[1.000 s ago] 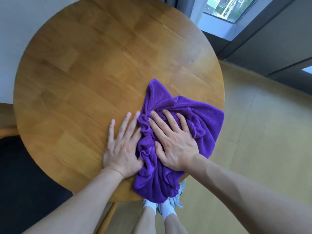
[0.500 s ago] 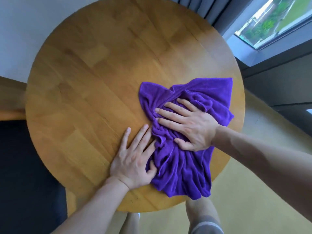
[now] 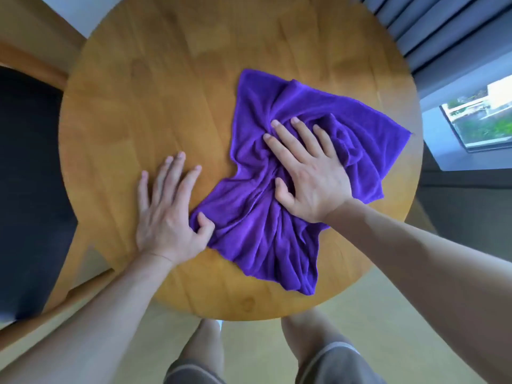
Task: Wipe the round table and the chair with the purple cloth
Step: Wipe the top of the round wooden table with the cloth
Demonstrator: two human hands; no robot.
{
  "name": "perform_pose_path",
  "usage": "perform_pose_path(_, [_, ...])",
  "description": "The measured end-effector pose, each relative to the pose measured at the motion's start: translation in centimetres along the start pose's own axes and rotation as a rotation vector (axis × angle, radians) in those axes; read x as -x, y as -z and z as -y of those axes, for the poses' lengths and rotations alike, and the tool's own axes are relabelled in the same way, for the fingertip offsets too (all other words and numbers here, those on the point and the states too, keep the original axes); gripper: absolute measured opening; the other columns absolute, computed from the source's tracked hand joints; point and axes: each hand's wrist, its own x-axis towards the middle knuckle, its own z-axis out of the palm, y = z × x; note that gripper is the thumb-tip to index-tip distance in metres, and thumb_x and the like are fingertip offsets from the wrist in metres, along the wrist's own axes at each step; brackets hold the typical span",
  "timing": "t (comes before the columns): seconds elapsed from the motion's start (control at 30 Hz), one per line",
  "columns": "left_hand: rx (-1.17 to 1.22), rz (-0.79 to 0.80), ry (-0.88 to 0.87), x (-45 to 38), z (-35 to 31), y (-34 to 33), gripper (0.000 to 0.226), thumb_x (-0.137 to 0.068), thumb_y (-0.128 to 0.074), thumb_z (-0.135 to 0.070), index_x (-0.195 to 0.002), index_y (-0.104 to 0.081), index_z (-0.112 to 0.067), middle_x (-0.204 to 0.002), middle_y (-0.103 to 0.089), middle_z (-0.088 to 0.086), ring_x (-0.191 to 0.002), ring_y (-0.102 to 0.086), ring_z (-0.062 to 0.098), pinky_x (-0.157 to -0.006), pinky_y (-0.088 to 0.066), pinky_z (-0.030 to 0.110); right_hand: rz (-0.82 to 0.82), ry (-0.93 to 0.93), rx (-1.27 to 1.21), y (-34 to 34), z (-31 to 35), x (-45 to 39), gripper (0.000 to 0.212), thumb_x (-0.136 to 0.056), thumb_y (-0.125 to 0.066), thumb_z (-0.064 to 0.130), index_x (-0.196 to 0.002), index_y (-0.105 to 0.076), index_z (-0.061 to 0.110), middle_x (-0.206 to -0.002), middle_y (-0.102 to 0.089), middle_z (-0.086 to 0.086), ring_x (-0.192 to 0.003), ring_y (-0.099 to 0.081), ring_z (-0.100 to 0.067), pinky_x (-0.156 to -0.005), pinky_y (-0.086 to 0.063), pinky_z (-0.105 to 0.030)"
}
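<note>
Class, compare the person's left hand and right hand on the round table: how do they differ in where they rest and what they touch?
The right hand lies wholly on the purple cloth, fingers spread and pressing it down; the left hand rests mostly on bare wood of the round table. The right hand sits farther across the table; the left hand is nearer the person, only its thumb touching the cloth's edge. Both lie flat, palm down.

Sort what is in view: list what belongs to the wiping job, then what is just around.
Job: purple cloth; round table; chair; right hand pressing the cloth; left hand, thumb on the cloth's edge.
Around: curtain; window; floor.
</note>
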Motion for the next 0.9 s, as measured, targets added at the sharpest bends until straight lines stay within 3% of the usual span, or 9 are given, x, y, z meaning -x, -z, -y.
perform_pose_path(0.07, [0.037, -0.11, 0.248, 0.4, -0.2, -0.1, 0.083, -0.069, -0.054, -0.027, -0.15, -0.043, -0.014, -0.167, -0.029, 0.01, -0.156, -0.025, 0.027, -0.127, -0.009, 0.055, -0.018, -0.058, -0.004, -0.4, 0.4, 0.1, 0.072, -0.091, -0.043, 0.044, -0.158, -0.034, 0.02, -0.168, -0.026, -0.001, -0.154, -0.021, -0.033, -0.125, -0.012, -0.053])
perform_pose_path(0.2, [0.111, -0.24, 0.457, 0.5, -0.6, -0.2, 0.072, -0.075, -0.053, -0.024, -0.146, -0.046, -0.012, -0.161, -0.036, 0.012, -0.152, -0.029, 0.029, -0.128, -0.01, 0.051, -0.026, -0.161, -0.008, -1.0, 1.4, 0.5, 0.071, -0.092, -0.042, 0.041, -0.159, -0.031, 0.022, -0.168, -0.023, 0.0, -0.154, -0.019, -0.031, -0.124, -0.012, -0.053])
perform_pose_path(0.3, [0.233, -0.375, 0.643, 0.2, -0.7, 0.1, 0.054, -0.088, -0.057, -0.025, -0.14, -0.051, -0.009, -0.154, -0.043, 0.013, -0.144, -0.038, 0.033, -0.124, -0.024, 0.052, -0.037, -0.344, -0.037, -1.4, 4.1, 1.4, 0.07, -0.093, -0.038, 0.041, -0.16, -0.027, 0.024, -0.17, -0.018, 0.001, -0.156, -0.015, -0.029, -0.124, -0.01, -0.052])
perform_pose_path(0.47, [0.462, -0.393, 0.746, 1.2, -0.5, 2.2, 0.044, -0.095, -0.065, -0.022, -0.136, -0.053, -0.011, -0.144, -0.05, 0.006, -0.136, -0.043, 0.022, -0.116, -0.038, 0.043, 0.02, -0.457, -0.109, -2.3, 9.2, 3.9, 0.074, -0.092, -0.033, 0.041, -0.162, -0.022, 0.019, -0.171, -0.012, -0.003, -0.156, -0.01, -0.029, -0.123, -0.01, -0.054])
perform_pose_path(0.57, [0.335, -0.331, 0.667, 4.5, -3.3, 2.9, 0.045, -0.096, -0.062, -0.021, -0.138, -0.052, -0.01, -0.15, -0.045, 0.01, -0.136, -0.043, 0.027, -0.114, -0.037, 0.039, 0.118, -0.347, -0.081, -1.6, 9.9, 4.8, 0.076, -0.091, -0.035, 0.043, -0.161, -0.025, 0.016, -0.17, -0.015, -0.006, -0.154, -0.016, -0.03, -0.12, -0.018, -0.056])
perform_pose_path(0.67, [0.272, -0.072, 0.349, 8.8, -8.7, 1.6, 0.061, -0.096, -0.063, -0.034, -0.148, -0.05, -0.006, -0.161, -0.039, 0.017, -0.146, -0.039, 0.037, -0.118, -0.036, 0.052, 0.203, 0.046, -0.005, 0.4, 6.0, 5.9, 0.072, -0.09, -0.041, 0.043, -0.157, -0.036, 0.018, -0.166, -0.029, -0.003, -0.14, -0.038, -0.031, -0.109, -0.031, -0.052])
perform_pose_path(0.77, [0.236, 0.15, 0.343, 11.8, -14.0, 0.1, 0.09, -0.09, -0.065, -0.054, -0.161, -0.029, -0.012, -0.171, -0.015, 0.013, -0.158, -0.013, 0.033, -0.125, -0.023, 0.056, 0.31, 0.38, 0.094, 2.4, 0.0, 7.0, 0.076, -0.086, -0.046, 0.037, -0.159, -0.033, 0.02, -0.166, -0.029, 0.0, -0.134, -0.045, -0.031, -0.107, -0.032, -0.044])
perform_pose_path(0.83, [0.255, 0.208, 0.386, 12.7, -16.4, -0.6, 0.108, -0.083, -0.066, -0.067, -0.164, -0.017, -0.015, -0.173, -0.005, 0.011, -0.16, -0.002, 0.031, -0.127, -0.013, 0.054, 0.361, 0.411, 0.104, 3.0, -2.0, 8.1, 0.081, -0.083, -0.048, 0.035, -0.16, -0.029, 0.022, -0.168, -0.025, 0.003, -0.14, -0.041, -0.028, -0.111, -0.031, -0.043])
perform_pose_path(0.9, [0.232, 0.247, 0.368, 13.0, -17.6, -1.2, 0.124, -0.071, -0.072, -0.074, -0.164, -0.015, -0.014, -0.173, -0.005, 0.012, -0.16, -0.003, 0.032, -0.127, -0.014, 0.054, 0.392, 0.368, 0.094, 2.8, -2.2, 9.7, 0.082, -0.084, -0.052, 0.034, -0.161, -0.026, 0.023, -0.169, -0.021, 0.004, -0.147, -0.034, -0.027, -0.115, -0.031, -0.047])
